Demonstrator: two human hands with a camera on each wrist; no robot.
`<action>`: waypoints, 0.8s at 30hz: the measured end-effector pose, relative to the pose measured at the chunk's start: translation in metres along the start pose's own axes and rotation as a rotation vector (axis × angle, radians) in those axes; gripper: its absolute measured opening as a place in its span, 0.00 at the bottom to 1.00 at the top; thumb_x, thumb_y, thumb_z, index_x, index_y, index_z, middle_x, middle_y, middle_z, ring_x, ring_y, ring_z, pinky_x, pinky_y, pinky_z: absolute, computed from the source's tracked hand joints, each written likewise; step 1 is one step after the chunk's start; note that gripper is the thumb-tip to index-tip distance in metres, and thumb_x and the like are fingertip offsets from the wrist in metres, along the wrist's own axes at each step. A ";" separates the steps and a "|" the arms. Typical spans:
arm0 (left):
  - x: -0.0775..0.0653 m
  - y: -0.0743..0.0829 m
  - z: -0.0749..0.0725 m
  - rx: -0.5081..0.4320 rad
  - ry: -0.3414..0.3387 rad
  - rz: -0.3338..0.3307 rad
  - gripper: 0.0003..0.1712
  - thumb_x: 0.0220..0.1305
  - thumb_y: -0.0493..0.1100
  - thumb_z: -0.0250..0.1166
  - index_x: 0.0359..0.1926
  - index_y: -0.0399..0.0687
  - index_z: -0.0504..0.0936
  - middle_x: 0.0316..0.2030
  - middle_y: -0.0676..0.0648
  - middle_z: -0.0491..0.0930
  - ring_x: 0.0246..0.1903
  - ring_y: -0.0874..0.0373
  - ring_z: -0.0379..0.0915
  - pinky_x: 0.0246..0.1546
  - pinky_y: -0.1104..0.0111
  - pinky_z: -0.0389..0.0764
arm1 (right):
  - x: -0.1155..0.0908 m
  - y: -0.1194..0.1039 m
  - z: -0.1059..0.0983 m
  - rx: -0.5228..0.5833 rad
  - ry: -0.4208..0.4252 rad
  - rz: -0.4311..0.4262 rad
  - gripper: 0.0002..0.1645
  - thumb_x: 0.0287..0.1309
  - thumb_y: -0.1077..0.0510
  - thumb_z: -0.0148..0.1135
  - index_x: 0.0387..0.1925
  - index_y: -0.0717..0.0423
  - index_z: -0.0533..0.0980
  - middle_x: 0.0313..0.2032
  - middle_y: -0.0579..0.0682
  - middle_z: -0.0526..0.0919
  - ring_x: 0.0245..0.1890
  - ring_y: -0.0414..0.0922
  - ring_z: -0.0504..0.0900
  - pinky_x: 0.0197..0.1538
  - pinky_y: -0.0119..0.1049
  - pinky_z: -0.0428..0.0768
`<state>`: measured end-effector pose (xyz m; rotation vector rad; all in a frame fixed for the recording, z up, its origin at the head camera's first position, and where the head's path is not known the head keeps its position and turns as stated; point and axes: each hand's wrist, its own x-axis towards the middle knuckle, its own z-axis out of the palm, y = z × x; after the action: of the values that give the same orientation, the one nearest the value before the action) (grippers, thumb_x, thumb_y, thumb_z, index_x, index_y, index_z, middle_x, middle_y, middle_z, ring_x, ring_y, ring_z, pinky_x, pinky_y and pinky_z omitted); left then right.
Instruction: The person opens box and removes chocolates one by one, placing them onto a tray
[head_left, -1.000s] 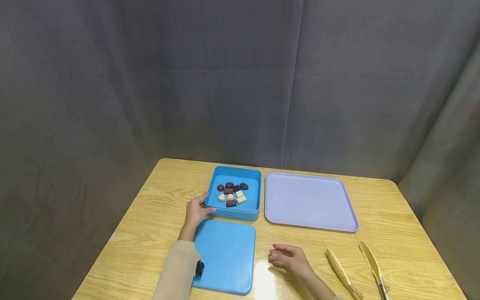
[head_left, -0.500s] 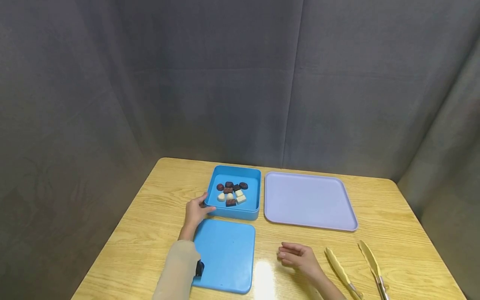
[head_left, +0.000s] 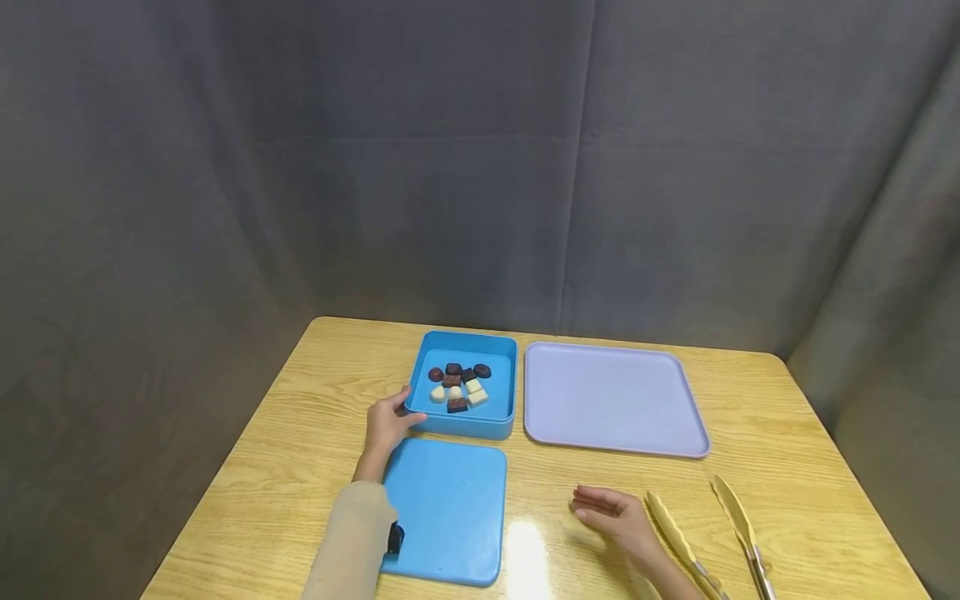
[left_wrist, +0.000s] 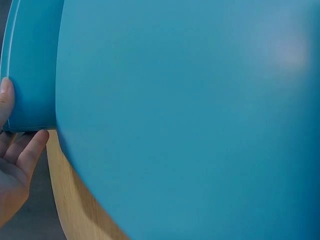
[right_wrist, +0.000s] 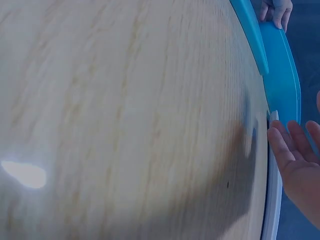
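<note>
My left hand (head_left: 385,427) holds the near left corner of a blue square box (head_left: 468,427), thumb on the front wall and fingers along the left side. In the left wrist view the thumb and fingers of the left hand (left_wrist: 17,165) show around that corner of the box (left_wrist: 35,65). Inside it sit several dark chocolates (head_left: 452,381) and white chocolates (head_left: 477,397). My right hand (head_left: 618,521) hovers over the table with relaxed fingers, holding nothing, just left of the yellow-tipped tongs (head_left: 672,527). In the right wrist view this hand (right_wrist: 300,165) shows its spread fingers.
A flat blue lid (head_left: 450,508) lies in front of the box, partly under the left sleeve (head_left: 352,533). To the box's right is a lavender tray (head_left: 615,400). A second pair of yellow-tipped tongs (head_left: 738,517) lies at the right of the wooden table (head_left: 270,467).
My right hand has moved right, toward the tongs. My left hand keeps its hold on the box corner. The head view has shifted slightly.
</note>
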<state>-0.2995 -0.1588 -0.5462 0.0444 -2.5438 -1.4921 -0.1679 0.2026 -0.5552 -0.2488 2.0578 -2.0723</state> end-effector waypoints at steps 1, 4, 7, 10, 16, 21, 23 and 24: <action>0.000 0.000 0.000 -0.001 0.000 0.000 0.34 0.45 0.35 0.70 0.55 0.33 0.70 0.53 0.36 0.68 0.50 0.45 0.69 0.46 0.60 0.74 | -0.001 0.000 -0.001 -0.014 0.012 -0.003 0.29 0.51 0.68 0.60 0.50 0.83 0.62 0.49 0.76 0.68 0.43 0.43 0.79 0.45 0.33 0.77; 0.000 0.001 -0.001 -0.007 -0.005 0.003 0.34 0.45 0.35 0.70 0.55 0.33 0.69 0.53 0.36 0.68 0.50 0.45 0.69 0.46 0.60 0.74 | -0.003 0.001 -0.004 -0.055 0.050 -0.018 0.27 0.50 0.68 0.60 0.50 0.82 0.64 0.49 0.75 0.68 0.44 0.44 0.78 0.45 0.32 0.77; -0.001 0.002 -0.002 -0.012 -0.009 0.000 0.34 0.46 0.35 0.70 0.56 0.32 0.69 0.54 0.36 0.68 0.50 0.45 0.69 0.46 0.60 0.74 | -0.007 0.001 -0.007 -0.091 0.079 -0.030 0.26 0.50 0.68 0.60 0.49 0.80 0.66 0.49 0.74 0.69 0.45 0.45 0.78 0.44 0.30 0.77; -0.002 0.004 -0.002 -0.012 -0.010 -0.003 0.34 0.46 0.34 0.69 0.56 0.32 0.68 0.54 0.36 0.68 0.50 0.44 0.69 0.46 0.59 0.74 | -0.013 -0.001 -0.010 -0.128 0.111 -0.043 0.25 0.51 0.68 0.60 0.49 0.79 0.67 0.49 0.73 0.70 0.44 0.44 0.78 0.44 0.29 0.77; -0.002 0.001 -0.001 -0.012 -0.006 -0.005 0.34 0.45 0.35 0.70 0.56 0.33 0.69 0.54 0.36 0.69 0.50 0.45 0.69 0.46 0.60 0.74 | -0.024 0.002 -0.017 -0.120 0.186 -0.116 0.22 0.49 0.71 0.60 0.46 0.80 0.68 0.45 0.65 0.76 0.41 0.40 0.79 0.41 0.29 0.78; -0.003 0.002 -0.002 -0.015 -0.005 -0.002 0.34 0.45 0.35 0.70 0.55 0.32 0.69 0.53 0.36 0.68 0.50 0.45 0.68 0.46 0.60 0.74 | -0.030 0.007 -0.024 -0.112 0.241 -0.189 0.20 0.46 0.74 0.61 0.43 0.81 0.69 0.41 0.54 0.81 0.39 0.38 0.80 0.40 0.29 0.79; -0.003 0.003 -0.002 -0.010 -0.007 0.003 0.34 0.45 0.35 0.70 0.55 0.32 0.69 0.53 0.35 0.68 0.50 0.44 0.68 0.46 0.59 0.74 | -0.032 0.008 -0.027 -0.131 0.266 -0.188 0.20 0.46 0.73 0.61 0.42 0.80 0.70 0.41 0.52 0.81 0.39 0.37 0.80 0.39 0.28 0.79; -0.003 0.003 -0.003 -0.010 -0.008 0.002 0.34 0.45 0.35 0.70 0.55 0.32 0.69 0.53 0.35 0.68 0.50 0.44 0.68 0.46 0.59 0.74 | -0.034 0.008 -0.028 -0.138 0.278 -0.181 0.19 0.46 0.73 0.61 0.42 0.80 0.71 0.40 0.52 0.81 0.39 0.37 0.80 0.39 0.28 0.79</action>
<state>-0.2961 -0.1590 -0.5426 0.0349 -2.5416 -1.5066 -0.1427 0.2383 -0.5622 -0.1829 2.4285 -2.1773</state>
